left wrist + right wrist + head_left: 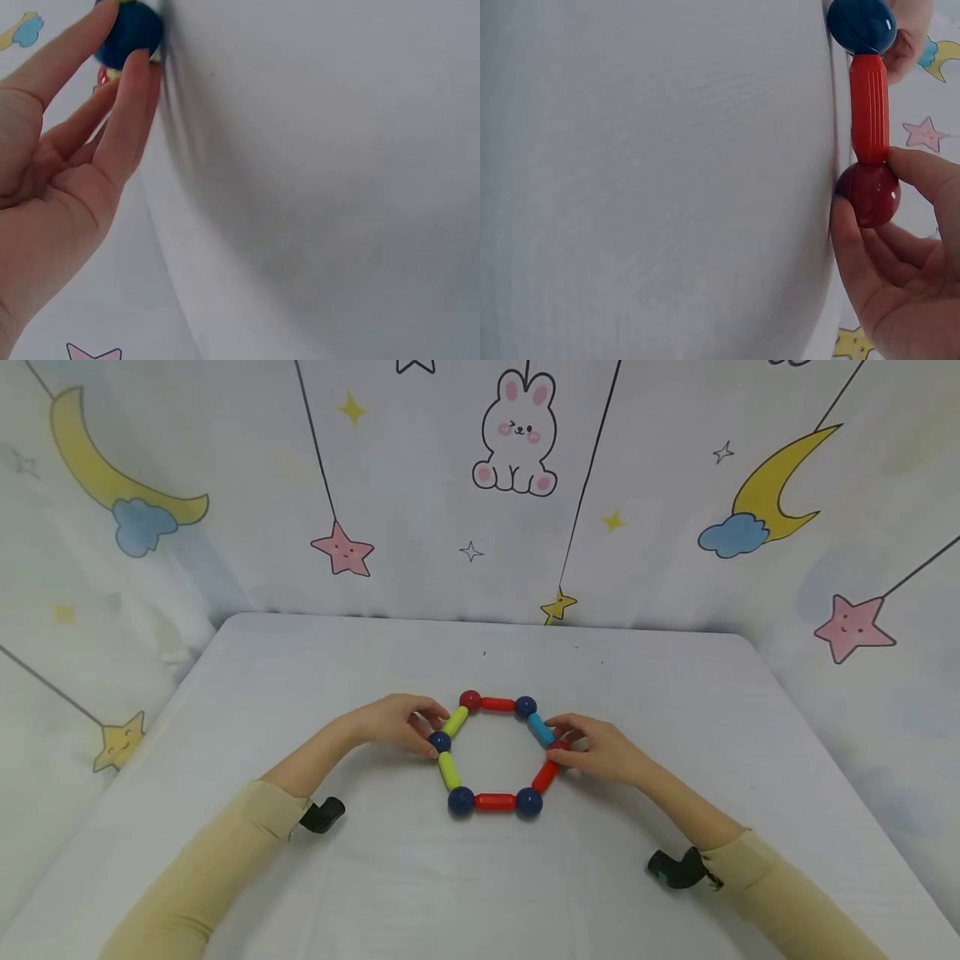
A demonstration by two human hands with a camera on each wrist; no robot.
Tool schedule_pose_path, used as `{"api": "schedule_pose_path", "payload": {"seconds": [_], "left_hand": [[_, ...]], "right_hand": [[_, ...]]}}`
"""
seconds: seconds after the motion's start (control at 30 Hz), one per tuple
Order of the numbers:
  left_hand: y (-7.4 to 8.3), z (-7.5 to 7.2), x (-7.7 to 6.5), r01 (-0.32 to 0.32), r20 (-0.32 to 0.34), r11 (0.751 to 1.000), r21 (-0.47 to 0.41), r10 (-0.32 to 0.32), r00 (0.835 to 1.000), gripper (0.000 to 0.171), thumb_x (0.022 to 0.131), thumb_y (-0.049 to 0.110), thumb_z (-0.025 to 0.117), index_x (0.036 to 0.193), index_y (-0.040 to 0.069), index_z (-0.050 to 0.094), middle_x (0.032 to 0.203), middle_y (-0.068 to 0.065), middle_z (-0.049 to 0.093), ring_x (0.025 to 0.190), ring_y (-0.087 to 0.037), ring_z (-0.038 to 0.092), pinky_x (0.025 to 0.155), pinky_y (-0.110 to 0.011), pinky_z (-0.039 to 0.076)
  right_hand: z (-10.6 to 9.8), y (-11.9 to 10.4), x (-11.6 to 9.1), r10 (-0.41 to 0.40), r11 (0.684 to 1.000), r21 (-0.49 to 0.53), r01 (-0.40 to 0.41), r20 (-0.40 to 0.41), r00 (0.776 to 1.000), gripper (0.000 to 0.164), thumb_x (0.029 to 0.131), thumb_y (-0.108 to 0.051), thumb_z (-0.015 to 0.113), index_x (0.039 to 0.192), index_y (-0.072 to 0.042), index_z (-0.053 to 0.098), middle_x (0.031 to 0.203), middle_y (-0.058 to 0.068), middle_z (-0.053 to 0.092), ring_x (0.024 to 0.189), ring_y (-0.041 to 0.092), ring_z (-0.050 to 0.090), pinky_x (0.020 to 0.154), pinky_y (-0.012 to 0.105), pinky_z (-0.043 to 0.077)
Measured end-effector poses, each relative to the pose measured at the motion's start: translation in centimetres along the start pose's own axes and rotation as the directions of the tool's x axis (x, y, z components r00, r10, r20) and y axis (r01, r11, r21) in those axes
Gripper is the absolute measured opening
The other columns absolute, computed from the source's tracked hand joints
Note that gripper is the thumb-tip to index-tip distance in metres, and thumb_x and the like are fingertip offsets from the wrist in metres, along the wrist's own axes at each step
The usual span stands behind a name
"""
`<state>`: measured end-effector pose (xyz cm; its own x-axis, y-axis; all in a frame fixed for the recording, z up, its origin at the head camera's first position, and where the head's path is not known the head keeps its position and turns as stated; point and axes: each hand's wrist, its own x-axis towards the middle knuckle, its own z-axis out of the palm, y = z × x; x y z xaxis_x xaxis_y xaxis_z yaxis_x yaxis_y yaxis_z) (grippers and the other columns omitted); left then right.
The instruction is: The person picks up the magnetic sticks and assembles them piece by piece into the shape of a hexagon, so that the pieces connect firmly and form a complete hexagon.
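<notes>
A closed hexagonal ring of magnetic-looking rods and balls lies flat on the white table. My left hand (401, 724) pinches the dark blue ball (133, 36) at the ring's left corner, between two yellow-green rods (449, 771). At the right corner my right hand (598, 748) holds a red ball (871, 195) between thumb and fingers. That ball joins a light blue rod (540, 729) and a red rod (870, 109). Another red ball (470, 700) forms the back left corner; the other corners are dark blue balls (528, 802). Red rods (496, 802) make the front and back sides.
The white tabletop (390, 893) spreads around the ring. A patterned cloth backdrop (420, 485) with moons, stars and a rabbit rises behind and beside it. Black wrist devices (324, 815) sit by both beige sleeves (217, 860).
</notes>
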<state>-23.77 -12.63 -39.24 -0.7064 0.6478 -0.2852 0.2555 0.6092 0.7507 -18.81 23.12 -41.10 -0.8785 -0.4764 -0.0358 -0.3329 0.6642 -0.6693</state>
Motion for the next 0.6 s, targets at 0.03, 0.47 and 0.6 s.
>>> {"api": "schedule_pose_path", "payload": {"seconds": [0.03, 0.47, 0.6], "left_hand": [[-0.1, 0.2, 0.0, -0.02, -0.018, 1.0, -0.002, 0.02, 1.0, 0.056, 0.083, 0.019, 0.079, 0.133, 0.007, 0.056, 0.119, -0.004, 0.061, 0.105, -0.019, 0.059, 0.09, -0.034, 0.049], [-0.6, 1.2, 1.4, -0.084, -0.137, 0.996, 0.044, 0.089, 0.986, 0.053, 0.089, 0.019, 0.073, 0.137, 0.006, 0.055, 0.117, -0.005, 0.065, 0.109, -0.02, 0.06, 0.097, -0.039, 0.046], [-0.7, 1.4, 1.6, -0.091, -0.156, 0.995, 0.04, 0.097, 0.983, 0.053, 0.089, 0.018, 0.072, 0.138, 0.006, 0.054, 0.118, -0.007, 0.065, 0.111, -0.022, 0.06, 0.096, -0.038, 0.047]], "right_hand": [[-0.1, 0.1, 0.0, 0.002, 1.0, 0.001, -0.002, -0.003, 1.0, 0.048, 0.091, -0.022, 0.07, 0.133, -0.005, 0.055, 0.113, 0.008, 0.063, 0.103, 0.025, 0.06, 0.078, 0.032, 0.054], [-0.8, 1.2, 0.9, 0.034, 0.999, -0.006, -0.035, -0.065, 0.997, 0.047, 0.094, -0.021, 0.067, 0.135, -0.004, 0.053, 0.115, 0.01, 0.063, 0.105, 0.028, 0.059, 0.089, 0.046, 0.051], [-0.9, 1.4, 1.1, 0.032, 0.999, -0.007, -0.032, -0.068, 0.997, 0.047, 0.094, -0.021, 0.066, 0.135, -0.003, 0.053, 0.115, 0.01, 0.064, 0.105, 0.027, 0.059, 0.091, 0.047, 0.05]]}}
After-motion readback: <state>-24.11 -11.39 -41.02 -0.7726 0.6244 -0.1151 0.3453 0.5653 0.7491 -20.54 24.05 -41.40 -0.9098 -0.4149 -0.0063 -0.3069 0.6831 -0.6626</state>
